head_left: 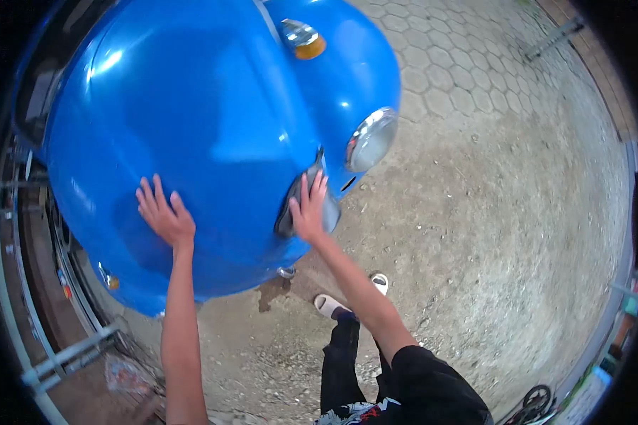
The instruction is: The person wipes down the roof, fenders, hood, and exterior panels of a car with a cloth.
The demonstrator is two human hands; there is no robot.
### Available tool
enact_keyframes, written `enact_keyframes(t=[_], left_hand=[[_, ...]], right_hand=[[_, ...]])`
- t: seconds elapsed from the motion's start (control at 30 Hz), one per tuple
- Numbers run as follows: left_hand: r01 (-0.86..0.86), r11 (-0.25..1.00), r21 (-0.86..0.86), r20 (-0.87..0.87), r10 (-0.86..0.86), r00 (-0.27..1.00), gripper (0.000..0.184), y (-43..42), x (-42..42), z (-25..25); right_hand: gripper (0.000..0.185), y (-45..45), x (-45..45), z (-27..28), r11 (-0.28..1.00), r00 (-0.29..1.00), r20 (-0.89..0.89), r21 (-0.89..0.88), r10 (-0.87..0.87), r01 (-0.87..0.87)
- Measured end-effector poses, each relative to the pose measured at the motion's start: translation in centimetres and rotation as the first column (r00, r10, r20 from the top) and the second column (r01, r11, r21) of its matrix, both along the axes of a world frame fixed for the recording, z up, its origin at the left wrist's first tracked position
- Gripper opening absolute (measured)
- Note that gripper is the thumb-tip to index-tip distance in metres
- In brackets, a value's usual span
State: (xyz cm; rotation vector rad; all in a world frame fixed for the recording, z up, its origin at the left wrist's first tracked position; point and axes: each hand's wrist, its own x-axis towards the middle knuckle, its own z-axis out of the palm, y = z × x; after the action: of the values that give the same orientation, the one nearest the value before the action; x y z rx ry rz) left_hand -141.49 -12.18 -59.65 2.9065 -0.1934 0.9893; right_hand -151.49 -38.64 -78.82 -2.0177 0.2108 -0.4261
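Observation:
A glossy blue car (184, 92) with rounded bodywork fills the upper left. My left hand (166, 216) lies on its bonnet with the fingers spread, touching only paint. To the right, near the bonnet's edge, my right hand (309, 211) presses a dark grey cloth (288, 210) against the bodywork. The cloth bunches out on both sides of that hand, and one corner points up toward the fender. My right fingers rest over the cloth, with the palm side hidden. A round headlight (372, 139) sits just beyond this hand, and an orange-and-clear indicator lamp (305, 39) is higher on the fender.
Dirt and gravel ground (468, 262) spreads to the right, meeting hexagonal pavers (446, 57) at the top. My feet in pale sandals (327, 305) stand close to the car's front. A metal rail (67, 354) lies at lower left; a dark wheel (536, 399) shows at lower right.

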Motion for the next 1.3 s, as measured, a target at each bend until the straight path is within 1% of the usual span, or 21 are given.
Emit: enact_keyframes(t=[0.1, 0.17, 0.2, 0.27, 0.3, 0.37, 0.47, 0.53, 0.57, 0.63, 0.73, 0.77, 0.87, 0.9, 0.93, 1.0, 1.03, 1.13, 1.2, 1.23, 1.3], left_hand=[[0.037, 0.997, -0.074, 0.048, -0.034, 0.998, 0.049, 0.5, 0.0, -0.6], [0.182, 0.979, -0.094, 0.132, -0.169, 0.977, 0.048, 1.8, 0.5, -0.9], [0.228, 0.960, -0.162, 0.150, -0.204, 0.967, 0.048, 2.6, 0.0, -1.2], [0.355, 0.892, -0.281, 0.200, -0.307, 0.930, 0.047, 2.9, -0.5, -2.1], [0.299, 0.926, -0.231, 0.238, -0.244, 0.940, 0.048, 2.4, -2.1, -2.1], [0.194, 0.972, -0.134, 0.290, -0.148, 0.945, 0.050, 0.7, -6.2, -2.3], [0.122, 0.970, -0.209, 0.312, -0.052, 0.949, 0.052, -0.6, -13.1, -6.9], [0.100, 0.967, -0.233, 0.287, -0.030, 0.958, 0.055, -0.6, -16.1, -10.5], [0.092, 0.965, -0.244, 0.271, -0.023, 0.962, 0.057, -0.6, -17.0, -12.2], [0.166, 0.954, -0.249, 0.291, -0.090, 0.952, 0.052, -1.1, -18.8, -15.3], [0.275, 0.939, -0.207, 0.341, -0.195, 0.920, 0.040, -1.9, -21.6, -18.3], [0.309, 0.932, -0.189, 0.364, -0.226, 0.904, 0.035, -2.2, -22.7, -19.0], [0.421, 0.852, -0.312, 0.392, -0.288, 0.874, 0.022, -2.8, -26.9, -21.3], [0.477, 0.825, -0.303, 0.457, -0.313, 0.832, 0.018, -2.9, -27.8, -21.9], [0.438, 0.778, -0.450, 0.435, -0.238, 0.869, 0.017, -2.7, -28.7, -22.9], [0.356, 0.624, -0.696, 0.358, -0.129, 0.925, 0.016, -2.2, -31.0, -25.8], [0.344, 0.613, -0.711, 0.351, -0.113, 0.929, 0.015, -1.9, -31.7, -26.7], [0.315, 0.582, -0.750, 0.328, -0.086, 0.941, 0.019, -0.8, -32.7, -29.2], [0.277, 0.558, -0.782, 0.280, -0.081, 0.956, 0.025, -0.4, -33.5, -30.7], [0.273, 0.532, -0.802, 0.288, -0.057, 0.956, 0.035, -0.9, -33.8, -30.3], [0.241, 0.584, -0.775, 0.267, -0.044, 0.963, 0.037, -0.3, -33.7, -30.7]], right_hand=[[0.057, -1.9, 3.9, 5.0, 0.970, 0.990, 0.072, -0.218, 0.121, -0.103], [0.051, -2.1, 7.2, 6.7, 0.928, 0.971, 0.129, -0.340, 0.203, -0.149], [0.049, -2.1, 8.4, 7.1, 0.940, 0.949, 0.230, -0.314, 0.215, -0.137], [0.046, -1.3, 8.6, 7.9, 0.967, 0.942, 0.297, -0.240, 0.158, -0.087], [0.046, -1.0, 8.5, 7.6, 0.961, 0.931, 0.330, -0.267, 0.155, -0.065], [0.046, -0.4, 6.7, 5.7, 0.952, 0.919, 0.375, -0.306, 0.117, 0.004], [0.048, 0.8, 1.2, -0.1, 0.946, 0.901, 0.428, -0.316, 0.074, 0.073], [0.053, 1.3, -2.2, -6.4, 0.908, 0.892, 0.440, -0.408, 0.106, 0.093], [0.055, 1.4, -2.8, -7.6, 0.900, 0.880, 0.460, -0.425, 0.120, 0.100], [0.058, 1.4, -3.5, -9.5, 0.878, 0.859, 0.489, -0.466, 0.153, 0.108], [0.066, 1.1, -3.1, -10.0, 0.901, 0.824, 0.546, -0.420, 0.152, 0.113], [0.072, 1.2, -3.2, -9.7, 0.929, 0.791, 0.594, -0.359, 0.148, 0.095], [0.074, 1.1, -3.6, -9.6, 0.914, 0.794, 0.583, -0.395, 0.171, 0.093], [0.071, 1.2, -3.8, -9.6, 0.913, 0.794, 0.579, -0.400, 0.183, 0.081], [0.070, 1.4, -4.2, -9.5, 0.881, 0.781, 0.574, -0.468, 0.246, 0.067], [0.067, 1.9, -4.9, -9.7, 0.809, 0.755, 0.559, -0.585, 0.342, 0.066], [0.063, 2.5, -4.7, -9.5, 0.791, 0.711, 0.570, -0.611, 0.412, 0.032], [0.063, 5.4, -3.8, -4.2, 0.680, 0.633, 0.518, -0.733, 0.576, -0.020], [0.061, 8.3, -2.3, -0.3, 0.704, 0.604, 0.571, -0.710, 0.556, 0.022], [0.060, 9.8, -1.0, 1.3, 0.733, 0.592, 0.609, -0.679, 0.527, 0.046], [0.058, 12.6, 1.4, 4.6, 0.778, 0.600, 0.651, -0.624, 0.465, 0.074]])
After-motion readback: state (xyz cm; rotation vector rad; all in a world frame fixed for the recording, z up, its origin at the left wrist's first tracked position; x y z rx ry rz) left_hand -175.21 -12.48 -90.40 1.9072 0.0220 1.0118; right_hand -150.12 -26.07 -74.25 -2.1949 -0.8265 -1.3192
